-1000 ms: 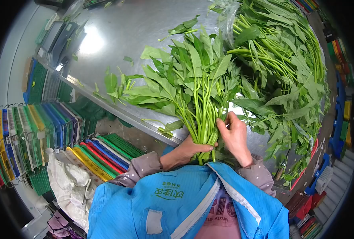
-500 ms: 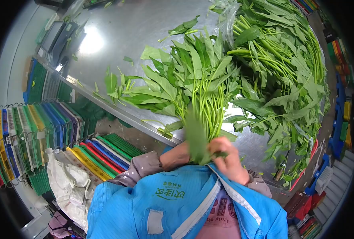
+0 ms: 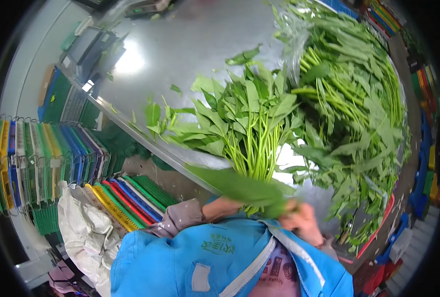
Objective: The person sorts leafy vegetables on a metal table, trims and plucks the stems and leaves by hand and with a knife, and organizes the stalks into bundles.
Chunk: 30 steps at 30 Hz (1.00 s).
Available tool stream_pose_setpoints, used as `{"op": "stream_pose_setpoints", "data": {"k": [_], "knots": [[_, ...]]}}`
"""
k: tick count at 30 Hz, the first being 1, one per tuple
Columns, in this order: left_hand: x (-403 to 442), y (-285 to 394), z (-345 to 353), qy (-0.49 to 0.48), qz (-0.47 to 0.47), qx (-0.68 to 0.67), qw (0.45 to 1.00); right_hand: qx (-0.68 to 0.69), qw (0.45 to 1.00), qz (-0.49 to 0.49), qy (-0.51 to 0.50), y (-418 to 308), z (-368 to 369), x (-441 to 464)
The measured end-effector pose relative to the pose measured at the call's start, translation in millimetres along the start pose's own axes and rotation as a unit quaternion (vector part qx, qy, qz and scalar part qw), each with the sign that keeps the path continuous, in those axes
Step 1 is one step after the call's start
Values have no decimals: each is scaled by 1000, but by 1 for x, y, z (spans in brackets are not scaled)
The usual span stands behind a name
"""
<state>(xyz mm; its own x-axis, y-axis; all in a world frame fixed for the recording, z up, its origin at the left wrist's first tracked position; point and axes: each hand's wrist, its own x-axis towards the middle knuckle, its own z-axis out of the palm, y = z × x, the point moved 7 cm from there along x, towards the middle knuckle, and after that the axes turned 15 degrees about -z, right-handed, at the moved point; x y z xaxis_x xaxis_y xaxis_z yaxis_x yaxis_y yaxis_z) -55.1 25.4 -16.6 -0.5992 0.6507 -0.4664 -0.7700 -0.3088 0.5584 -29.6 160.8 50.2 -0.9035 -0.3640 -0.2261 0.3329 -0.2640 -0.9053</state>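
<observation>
A bundle of leafy green stems (image 3: 254, 148) lies on the metal table, its leaves pointing away from me and its cut ends near my chest. My left hand (image 3: 221, 208) is wrapped round the lower stems, with its fingers partly hidden by a large leaf. That leaf (image 3: 239, 188) is blurred by motion and stretches across the stems. Its right end is pinched in my right hand (image 3: 303, 221), beside the bundle's base. A larger heap of the same greens (image 3: 373, 109) lies at the right, next to clear plastic (image 3: 293, 47).
The metal table (image 3: 190, 29) carries loose leaf scraps. Its edge runs diagonally at the left. Coloured plastic crates (image 3: 46, 163) stand at the left, more crates (image 3: 131, 200) sit closer, and a white sack (image 3: 86, 227) lies beside them. A dark device (image 3: 89, 52) is at the upper left.
My right hand has left the stems and moved slightly right and down, now holding a leaf. The leaf has swung from upright to lying across the bundle. The whole view has shifted a little.
</observation>
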Motion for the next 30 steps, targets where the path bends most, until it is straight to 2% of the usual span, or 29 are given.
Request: {"op": "stream_pose_setpoints", "data": {"k": [1, 3, 4, 5, 6, 7, 9, 10, 12, 16, 18, 25, 28, 30], "knots": [[6, 19, -9, 121, 55, 143, 981, 14, 992, -55, 112, -14, -28, -4], [-6, 52, -25, 202, 86, 290, 931, 156, 953, -189, 181, -36, -71, 1], [-13, 72, -42, 234, 93, 393, 885, 85, 950, -171, 246, -34, -91, -1], [-22, 96, -57, 264, 170, 500, 807, 14, 938, -150, 311, -32, -111, -7], [-31, 110, -88, 357, 83, 655, 661, -70, 935, -127, 324, -23, -125, -15], [-46, 141, -90, 437, -11, 721, 538, -69, 935, -129, 322, -17, -127, -18], [-69, 162, -112, 451, 133, 838, 278, -138, 939, -50, 310, 3, -130, -26], [-74, 165, -122, 448, 133, 840, 275, -154, 944, -43, 287, 14, -133, -29], [-76, 157, -132, 420, 102, 889, 149, -175, 939, -39, 295, 26, -140, -34], [-75, 146, -136, 420, 89, 894, 127, -205, 929, -20, 309, 32, -147, -41], [-76, 142, -142, 426, 82, 889, 150, -214, 926, -12, 311, 31, -149, -43], [-78, 141, -144, 434, 101, 879, 172, -253, 928, 20, 273, 39, -151, -41], [-81, 143, -145, 437, 107, 871, 197, -271, 926, 26, 261, 43, -150, -39], [-87, 154, -139, 440, 122, 855, 248, -287, 922, 19, 258, 42, -152, -38]]}}
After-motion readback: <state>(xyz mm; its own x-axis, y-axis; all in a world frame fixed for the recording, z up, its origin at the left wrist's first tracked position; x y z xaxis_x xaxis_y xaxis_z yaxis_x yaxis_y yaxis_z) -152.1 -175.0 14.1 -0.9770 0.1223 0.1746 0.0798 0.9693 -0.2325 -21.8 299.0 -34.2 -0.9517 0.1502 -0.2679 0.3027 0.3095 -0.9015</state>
